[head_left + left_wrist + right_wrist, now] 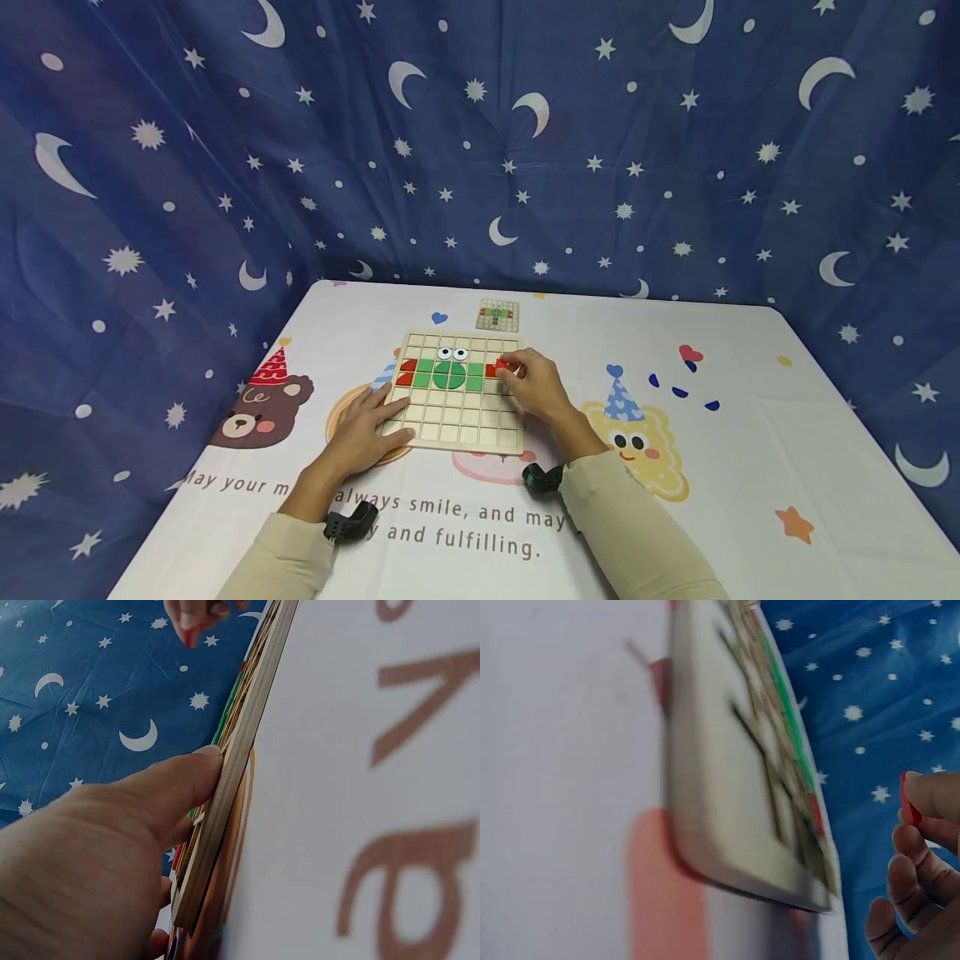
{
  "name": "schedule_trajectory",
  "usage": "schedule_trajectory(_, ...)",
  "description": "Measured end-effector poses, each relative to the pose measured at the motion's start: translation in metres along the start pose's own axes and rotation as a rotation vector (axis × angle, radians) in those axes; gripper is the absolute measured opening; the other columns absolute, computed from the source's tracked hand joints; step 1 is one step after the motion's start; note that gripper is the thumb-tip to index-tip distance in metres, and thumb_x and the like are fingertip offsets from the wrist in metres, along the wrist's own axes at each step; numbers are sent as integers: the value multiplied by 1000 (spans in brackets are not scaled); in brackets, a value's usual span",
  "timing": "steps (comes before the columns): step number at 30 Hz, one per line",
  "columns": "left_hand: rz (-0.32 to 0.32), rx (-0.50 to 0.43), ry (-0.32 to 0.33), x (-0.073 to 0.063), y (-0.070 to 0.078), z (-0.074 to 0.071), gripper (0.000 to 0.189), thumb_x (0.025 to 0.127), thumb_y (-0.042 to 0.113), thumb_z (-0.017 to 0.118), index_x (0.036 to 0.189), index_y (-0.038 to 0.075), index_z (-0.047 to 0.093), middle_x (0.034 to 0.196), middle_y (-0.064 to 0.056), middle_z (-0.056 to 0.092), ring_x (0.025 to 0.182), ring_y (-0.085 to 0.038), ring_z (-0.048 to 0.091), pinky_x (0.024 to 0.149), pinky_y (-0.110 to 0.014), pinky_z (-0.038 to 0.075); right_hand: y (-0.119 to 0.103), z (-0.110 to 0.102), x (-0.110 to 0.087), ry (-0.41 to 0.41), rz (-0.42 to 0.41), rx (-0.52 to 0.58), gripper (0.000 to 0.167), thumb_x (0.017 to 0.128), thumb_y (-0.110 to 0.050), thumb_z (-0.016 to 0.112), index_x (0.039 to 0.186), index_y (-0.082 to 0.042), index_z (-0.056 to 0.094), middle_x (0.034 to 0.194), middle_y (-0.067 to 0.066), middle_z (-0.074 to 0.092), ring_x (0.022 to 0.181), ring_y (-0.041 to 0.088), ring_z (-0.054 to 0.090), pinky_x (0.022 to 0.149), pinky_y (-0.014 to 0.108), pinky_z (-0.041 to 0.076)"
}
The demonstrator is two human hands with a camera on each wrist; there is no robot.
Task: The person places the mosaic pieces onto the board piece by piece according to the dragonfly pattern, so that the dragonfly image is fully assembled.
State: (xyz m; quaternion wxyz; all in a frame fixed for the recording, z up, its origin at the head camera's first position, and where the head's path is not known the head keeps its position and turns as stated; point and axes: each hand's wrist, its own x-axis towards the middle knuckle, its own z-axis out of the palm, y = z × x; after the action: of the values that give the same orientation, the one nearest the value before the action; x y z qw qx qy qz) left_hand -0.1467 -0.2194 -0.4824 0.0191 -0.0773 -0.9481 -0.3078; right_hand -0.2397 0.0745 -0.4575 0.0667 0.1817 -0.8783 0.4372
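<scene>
A wooden grid board (446, 416) lies on the table, with red, light green and dark green pieces and two round eye pieces set in its upper rows. My left hand (369, 429) rests on the board's lower left side, fingers spread, thumb along the near edge; the left wrist view shows this thumb (169, 784) against the wood. Between thumb and fingertips, my right hand (537, 385) pinches a small red piece (909, 801) over the board's right side, close to a red piece in the grid (491, 371). The held piece's exact outline is partly hidden by the fingers.
Beyond the board lies a small pattern card (498, 316) picturing a similar green and red figure. Several dark blue curved pieces (679, 392) are scattered to the right on the printed white tablecloth (757, 467). A blue star-and-moon curtain (525, 150) hangs behind the table.
</scene>
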Motion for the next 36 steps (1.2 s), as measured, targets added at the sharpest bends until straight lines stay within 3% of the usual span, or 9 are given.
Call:
schedule_trajectory(8,-17,-3,-9,0,1,-1,60,83,41,74,137,18,58,154,-14,31,142,-39,12,107,-64,12,5,17,1,-124,26,-88,27,89,-17,71,110,-1,71,86,-1,58,76,16,52,70,32,46)
schedule_trajectory(14,13,2,9,-1,0,-1,59,83,38,74,135,16,60,152,-16,33,141,-41,15,106,-64,14,6,24,2,-152,-21,-176,25,88,-17,73,108,-2,72,80,-2,54,72,15,51,67,31,45)
schedule_trajectory(19,24,2,11,-1,-1,-1,58,83,38,74,135,15,60,151,-17,33,140,-42,16,105,-65,15,5,25,2,-178,-11,-201,25,87,-18,74,108,-5,72,82,-3,54,74,15,52,69,33,45)
schedule_trajectory(29,16,16,11,-2,-1,-3,59,84,38,74,135,15,59,151,-17,33,140,-42,16,105,-64,14,5,24,1,-167,-8,-193,23,85,-17,75,105,-5,73,82,-2,54,75,16,52,71,33,46)
schedule_trajectory(36,19,16,6,0,1,-1,59,84,38,74,135,15,59,152,-16,33,141,-42,16,105,-64,13,-3,5,0,-138,-10,-125,24,86,-15,73,107,-4,72,89,3,59,76,18,53,68,34,47)
